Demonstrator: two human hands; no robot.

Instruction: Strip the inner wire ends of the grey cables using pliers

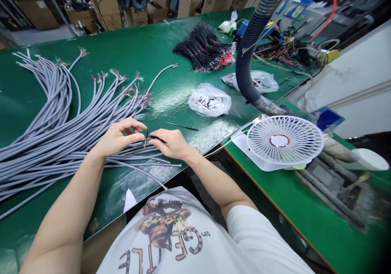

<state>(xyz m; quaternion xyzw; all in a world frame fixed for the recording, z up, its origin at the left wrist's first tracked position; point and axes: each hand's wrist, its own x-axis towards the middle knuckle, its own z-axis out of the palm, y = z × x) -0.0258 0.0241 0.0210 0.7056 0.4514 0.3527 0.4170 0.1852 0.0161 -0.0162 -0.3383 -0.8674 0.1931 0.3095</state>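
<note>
My left hand [122, 136] is held over the bundle of grey cables [91, 133], its thumb and forefinger tips nearly together. My right hand [172, 142] meets it from the other side, fingers pinched on a thin black wire [147, 134]. Short red and green wire ends [146, 143] show in the narrow gap between both hands. What the left fingertips grip is too small to make out. Many cables end in stripped, frayed tips close above the hands. A thin black screwdriver-like tool [183, 126] lies beyond my right hand.
A clear bag of small dark parts [210, 100] sits beyond the tool, with a heap of black wires [206, 47] behind. At right hang a flexible duct hose [249, 62] and, below it, a white fan [285, 141] on a lower green surface [262, 184]. Cardboard boxes [106, 11] stand behind.
</note>
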